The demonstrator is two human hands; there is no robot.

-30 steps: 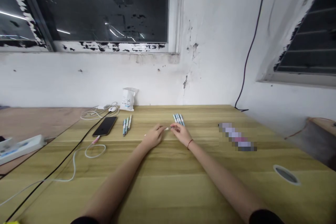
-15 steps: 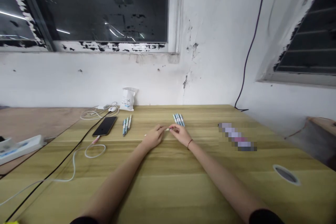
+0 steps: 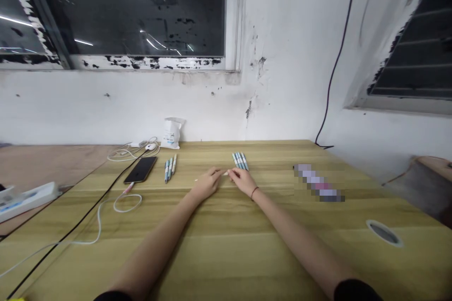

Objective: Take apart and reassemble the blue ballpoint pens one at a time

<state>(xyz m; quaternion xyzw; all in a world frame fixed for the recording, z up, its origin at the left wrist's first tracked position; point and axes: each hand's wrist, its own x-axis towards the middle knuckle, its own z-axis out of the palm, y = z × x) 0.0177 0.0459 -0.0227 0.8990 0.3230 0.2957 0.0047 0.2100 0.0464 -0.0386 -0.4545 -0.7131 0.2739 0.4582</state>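
My left hand (image 3: pixel 207 184) rests on the wooden table with its fingers together, their tips at a small pale thing (image 3: pixel 225 173). At the other end of that thing, my right hand (image 3: pixel 242 181) has its thumb and forefinger pinched. The thing is too small to name. Just behind my right hand lies a row of several blue-and-white pens (image 3: pixel 240 161). Another group of pens (image 3: pixel 170 168), blue, green and cream, lies to the left of my left hand. A tiny white piece (image 3: pixel 196 180) lies beside my left hand.
A black phone (image 3: pixel 141 170) with a white cable (image 3: pixel 99 218) lies at the left. A white packet (image 3: pixel 172 133) stands by the wall. A power strip (image 3: pixel 31 201) is at the far left. On the right are a blurred-out item (image 3: pixel 319 183) and a round table hole (image 3: pixel 384 233).
Both hands stay in nearly the same place. The fingertips of my right hand have shifted slightly around the small pale thing.
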